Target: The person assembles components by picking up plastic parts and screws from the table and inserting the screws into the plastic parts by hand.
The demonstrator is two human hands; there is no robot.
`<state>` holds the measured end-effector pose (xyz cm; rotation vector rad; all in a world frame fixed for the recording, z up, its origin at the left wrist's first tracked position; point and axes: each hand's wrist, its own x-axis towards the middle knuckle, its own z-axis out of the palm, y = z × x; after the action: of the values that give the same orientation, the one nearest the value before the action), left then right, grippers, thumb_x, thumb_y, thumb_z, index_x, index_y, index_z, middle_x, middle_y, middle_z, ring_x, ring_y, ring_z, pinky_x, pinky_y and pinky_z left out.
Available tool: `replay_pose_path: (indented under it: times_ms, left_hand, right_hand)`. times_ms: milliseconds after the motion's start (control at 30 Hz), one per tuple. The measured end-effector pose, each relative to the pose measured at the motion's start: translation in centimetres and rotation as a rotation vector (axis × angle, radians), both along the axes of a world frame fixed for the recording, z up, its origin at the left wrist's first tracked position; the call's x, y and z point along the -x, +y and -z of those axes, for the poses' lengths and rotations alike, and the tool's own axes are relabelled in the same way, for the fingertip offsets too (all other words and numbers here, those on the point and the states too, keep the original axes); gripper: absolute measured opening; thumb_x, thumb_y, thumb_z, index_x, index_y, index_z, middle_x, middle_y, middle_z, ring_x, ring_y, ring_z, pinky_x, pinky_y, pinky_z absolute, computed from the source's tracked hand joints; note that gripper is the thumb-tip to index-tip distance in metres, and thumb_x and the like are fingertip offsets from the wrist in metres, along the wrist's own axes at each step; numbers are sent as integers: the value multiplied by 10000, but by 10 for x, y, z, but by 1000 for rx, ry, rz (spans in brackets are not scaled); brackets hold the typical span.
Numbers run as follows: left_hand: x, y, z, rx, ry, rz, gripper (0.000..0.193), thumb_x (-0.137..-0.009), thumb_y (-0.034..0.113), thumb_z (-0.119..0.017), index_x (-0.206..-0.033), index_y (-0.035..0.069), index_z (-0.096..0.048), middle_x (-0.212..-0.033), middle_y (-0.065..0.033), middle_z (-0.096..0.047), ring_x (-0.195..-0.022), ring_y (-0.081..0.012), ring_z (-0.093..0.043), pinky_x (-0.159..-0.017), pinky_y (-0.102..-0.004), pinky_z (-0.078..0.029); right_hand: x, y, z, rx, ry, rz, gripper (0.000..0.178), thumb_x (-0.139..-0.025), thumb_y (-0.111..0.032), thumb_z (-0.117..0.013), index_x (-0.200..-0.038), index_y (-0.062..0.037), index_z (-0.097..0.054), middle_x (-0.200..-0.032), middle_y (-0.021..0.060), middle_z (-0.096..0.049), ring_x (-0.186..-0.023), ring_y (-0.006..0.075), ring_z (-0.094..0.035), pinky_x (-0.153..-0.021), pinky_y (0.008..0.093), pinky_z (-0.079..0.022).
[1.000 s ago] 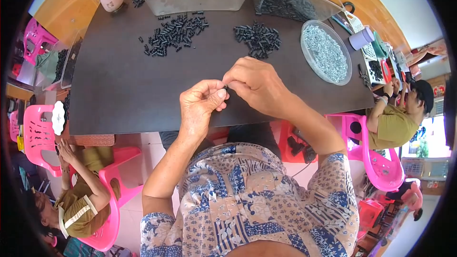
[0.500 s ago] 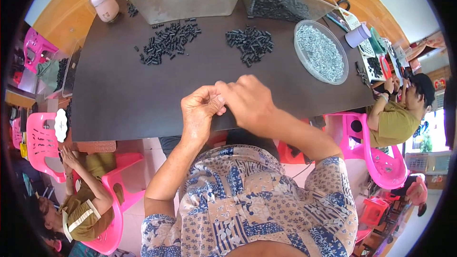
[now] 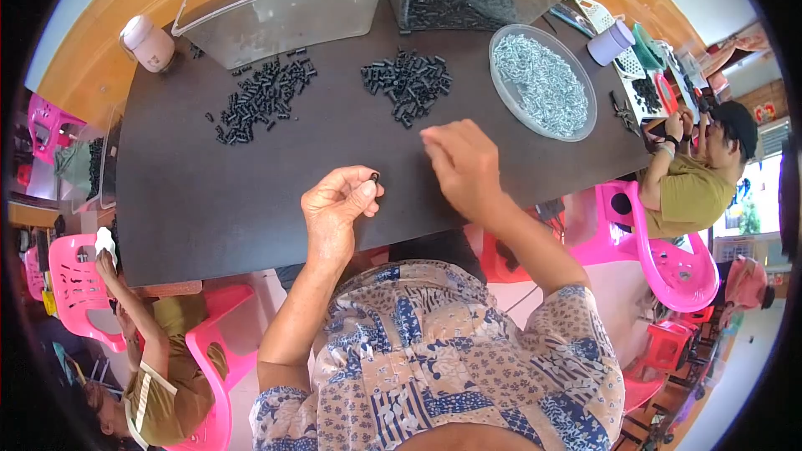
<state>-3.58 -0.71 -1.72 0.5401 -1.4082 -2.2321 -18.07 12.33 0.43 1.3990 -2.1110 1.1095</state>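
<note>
Near the front of the dark table, my left hand (image 3: 336,205) is closed in a pinch round a small black plastic piece (image 3: 374,177), whose dark end shows between thumb and forefinger. My right hand (image 3: 465,159) hovers over the table to its right, apart from it, fingers loosely bent and nothing visible in them. Beyond it lies a heap of short black plastic pieces (image 3: 408,83), with a second heap of black pieces (image 3: 263,100) further left. A round clear tray (image 3: 591,113) of small silver metal parts, apparently screws, stands to the right of my right hand.
Two clear bins stand along the back: one bin (image 3: 288,21) seems bare inside, the other bin (image 3: 468,2) holds black pieces. A pink jar (image 3: 148,43) is at far left; a lilac cup (image 3: 611,43) and pliers (image 3: 622,110) lie right. People sit at both sides on pink chairs.
My hands have separated: the right one moved right, while the left stays pinched, the black piece now showing. The view has shifted slightly. The person at left has raised an arm.
</note>
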Motion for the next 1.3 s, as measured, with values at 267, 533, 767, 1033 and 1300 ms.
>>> replay_pose_path:
  times_ms: [267, 533, 767, 1033, 1300]
  left_hand:
    - [-4, 0, 3, -14, 60, -14, 160, -800, 58, -665, -927, -34, -631, -795, -111, -647, -601, -119, -557, -575, -230, -471]
    - [-7, 0, 6, -48, 112, -17, 170, -800, 65, -667, -934, -33, -630, -809, -113, -650, -624, -120, -567, -605, -230, -480]
    - [-10, 0, 5, -57, 102, 1, 171, -800, 61, -664, -938, -34, -631, -827, -110, -651, -640, -120, -572, -622, -228, -483]
    - [-11, -2, 9, -41, 102, 47, 148, -828, 45, -644, -959, -22, -630, -872, -59, -635, -777, -126, -621, -652, -229, -520]
    - [-10, 0, 6, -74, 107, -20, 169, -796, 41, -665, -939, -41, -629, -818, -107, -646, -684, -131, -598, -613, -232, -499]
  right_hand:
    - [15, -19, 3, -42, 87, 80, 127, -709, 15, -640, -824, -34, -623, -749, 94, -590, -690, 269, -556, -606, 364, -452]
    - [47, -62, -1, -63, 207, 38, 126, -691, -16, -654, -805, -67, -636, -725, 82, -568, -691, 275, -544, -608, 379, -440]
    - [56, -102, 9, -191, 308, -15, 58, -658, -35, -595, -705, -50, -625, -713, 118, -546, -736, 285, -526, -647, 394, -434]
    - [52, -113, 10, -311, 443, -78, 29, -645, -50, -581, -668, -33, -579, -711, 122, -511, -747, 275, -495, -671, 384, -403]
    - [16, -94, 10, -291, 490, -314, 67, -702, -109, -538, -714, -44, -546, -728, 104, -486, -753, 248, -461, -674, 355, -379]
